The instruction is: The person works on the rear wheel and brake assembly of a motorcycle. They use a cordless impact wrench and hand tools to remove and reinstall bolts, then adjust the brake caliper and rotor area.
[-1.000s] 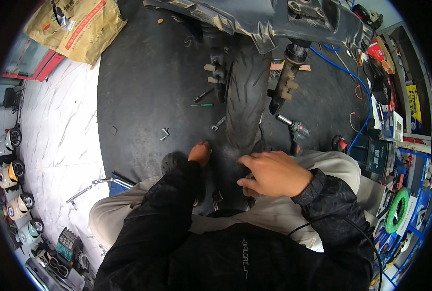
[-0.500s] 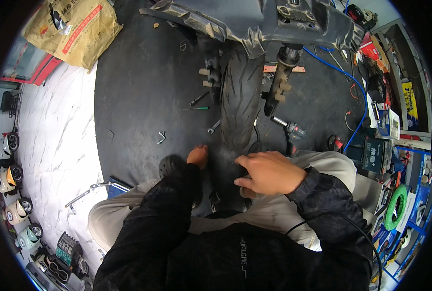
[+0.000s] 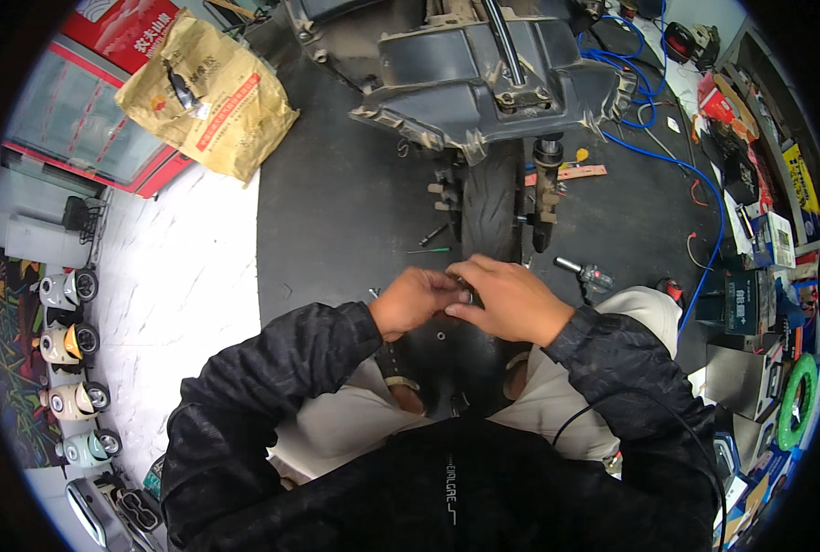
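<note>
My left hand (image 3: 419, 302) and my right hand (image 3: 513, 304) meet in front of the tyre (image 3: 493, 207), fingertips pinched together. Between them is a small dark piece, too hidden by the fingers to name. Below the hands, on the dark mat, lies a small metal ring (image 3: 441, 336) like a nut or washer. Past the tyre's right side a fork leg (image 3: 546, 202) comes down from under the scooter's black plastic front bodywork (image 3: 483, 92). A green-handled screwdriver (image 3: 435, 249) and a dark rod-like tool (image 3: 435, 234) lie left of the tyre.
On the mat (image 3: 336, 202), right of the hands, rests a cordless power tool (image 3: 596, 277). A blue hose (image 3: 704, 184) curves along the right, beside boxes and shelves. A paper sack (image 3: 212, 97) stands far left, near a red-framed glass cabinet (image 3: 79, 110). Small scooters (image 3: 79, 400) line the left.
My left hand has risen from the floor and joined the right one, both now pinching. The view has shifted, showing more bodywork; the ring on the mat now shows below the hands.
</note>
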A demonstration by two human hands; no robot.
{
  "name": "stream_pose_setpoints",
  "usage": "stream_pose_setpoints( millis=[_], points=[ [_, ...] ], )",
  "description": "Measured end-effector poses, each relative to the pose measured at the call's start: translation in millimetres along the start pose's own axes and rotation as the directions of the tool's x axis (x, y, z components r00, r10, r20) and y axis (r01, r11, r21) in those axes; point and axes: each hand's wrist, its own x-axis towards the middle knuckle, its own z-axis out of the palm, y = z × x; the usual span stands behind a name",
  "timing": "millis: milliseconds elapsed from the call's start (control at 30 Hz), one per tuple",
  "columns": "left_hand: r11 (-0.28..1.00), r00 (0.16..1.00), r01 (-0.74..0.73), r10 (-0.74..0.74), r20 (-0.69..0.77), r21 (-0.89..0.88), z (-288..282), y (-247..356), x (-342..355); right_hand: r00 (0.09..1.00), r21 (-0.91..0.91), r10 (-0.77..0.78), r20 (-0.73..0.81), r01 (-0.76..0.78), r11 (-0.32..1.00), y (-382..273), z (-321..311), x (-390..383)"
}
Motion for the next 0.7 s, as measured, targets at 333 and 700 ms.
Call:
stream_pose_setpoints(
  millis=[333,700],
  points=[
    [0.862,0.968,-0.252,0.221,-0.122,-0.44,41,65,-107,0.944,0.329,-0.152,-0.293,0.248,0.911,-53,-37,-8],
    [0.676,0.971,-0.232,0.206,-0.122,-0.7,35,31,-107,0.957,0.392,-0.105,-0.269,0.209,0.896,-55,3,0]
  ],
)
